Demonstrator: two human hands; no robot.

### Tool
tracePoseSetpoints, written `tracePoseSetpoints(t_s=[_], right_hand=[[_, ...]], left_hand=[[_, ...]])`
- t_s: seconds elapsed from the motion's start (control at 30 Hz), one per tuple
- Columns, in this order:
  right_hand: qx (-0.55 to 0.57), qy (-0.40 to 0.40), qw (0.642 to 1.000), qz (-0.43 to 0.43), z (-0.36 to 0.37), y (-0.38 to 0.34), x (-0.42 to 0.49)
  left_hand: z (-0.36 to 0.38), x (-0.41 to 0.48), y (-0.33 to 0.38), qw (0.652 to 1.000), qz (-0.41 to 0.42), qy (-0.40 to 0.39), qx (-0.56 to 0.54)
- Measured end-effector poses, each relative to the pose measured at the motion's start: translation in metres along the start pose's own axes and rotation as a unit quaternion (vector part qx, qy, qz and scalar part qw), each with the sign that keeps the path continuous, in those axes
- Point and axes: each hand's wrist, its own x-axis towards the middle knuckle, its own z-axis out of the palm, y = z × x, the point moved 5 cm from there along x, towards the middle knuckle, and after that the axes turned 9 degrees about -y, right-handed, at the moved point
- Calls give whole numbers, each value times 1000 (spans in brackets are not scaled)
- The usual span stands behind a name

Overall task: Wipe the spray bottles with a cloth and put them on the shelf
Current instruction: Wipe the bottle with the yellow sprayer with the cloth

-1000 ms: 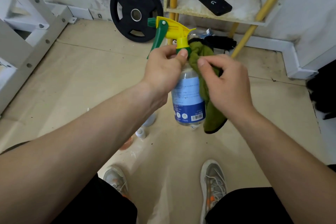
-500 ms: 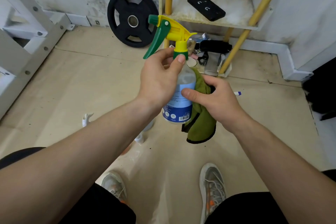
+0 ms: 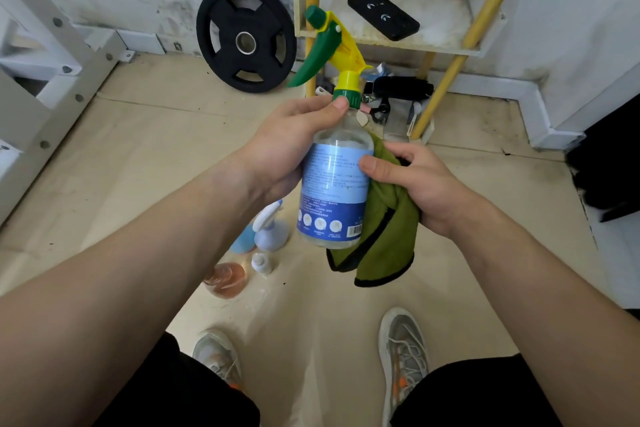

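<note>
A clear spray bottle [image 3: 334, 184] with a blue label and a yellow-and-green trigger head is held upright in front of me. My left hand [image 3: 294, 146] grips its neck and shoulder. Pressed against the bottle's right side is a green cloth [image 3: 384, 225], and my right hand [image 3: 415, 184] holds that cloth, thumb on the label. On the floor below stand other bottles: a white-and-blue spray bottle [image 3: 272, 230], a small white one [image 3: 261, 262] and a pinkish one [image 3: 227, 279]. The white shelf [image 3: 436, 45] with yellow posts is just beyond.
A black phone [image 3: 382, 14] lies on the shelf board. Black clutter [image 3: 401, 88] sits under the shelf. A black weight plate [image 3: 246, 36] leans on the wall at the back. A white metal frame [image 3: 45, 87] runs along the left. My shoes [image 3: 403, 354] are below.
My right hand has slid the cloth down from the bottle's neck to its label side. The bottle has been turned slightly, and the floor bottles have come into view.
</note>
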Motion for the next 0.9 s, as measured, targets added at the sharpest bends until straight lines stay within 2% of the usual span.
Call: tracePoseSetpoints(t_s=[0.13, 0.23, 0.3, 0.33, 0.4, 0.53, 0.6, 0.63, 0.67, 0.7, 0.73, 0.83, 0.87, 0.9], right_hand=[[-32, 34, 999, -1, 2, -5, 1], [-138, 137, 981, -21, 1, -10, 6], [-229, 195, 952, -66, 3, -17, 7], [-294, 214, 926, -98, 7, -24, 5], [-436, 252, 852, -145, 23, -35, -3], [-621, 308, 702, -163, 62, -33, -14], [-674, 302, 655, -159, 76, -22, -17], [-682, 297, 649, -158, 79, -18, -18], [-678, 298, 653, -161, 78, -17, -20], [-656, 301, 672, -164, 73, -18, -20], [-618, 297, 710, -160, 65, -20, -19], [-429, 243, 861, -125, 30, -26, -5], [-372, 234, 892, -103, 21, -27, -2], [-344, 232, 905, -91, 17, -27, -1]], left_hand=[[-5, 1, 0, 998, -9, -6, -56], [-8, 1, 0, 997, -3, -3, -76], [-7, 1, -3, 996, -3, 10, -88], [-6, 2, -5, 995, -4, 17, -94], [-3, 3, -10, 994, -6, 40, -105], [-6, 6, -15, 990, 1, 92, -109], [-10, 6, -14, 988, 4, 111, -103], [-12, 6, -14, 988, 7, 120, -99], [-14, 6, -15, 988, 9, 126, -91], [-15, 6, -16, 988, 9, 128, -82], [-14, 5, -17, 989, 7, 127, -76], [-8, 4, -21, 989, -3, 124, -74], [-6, 4, -21, 989, -4, 127, -74], [-5, 4, -21, 989, -1, 131, -74]])
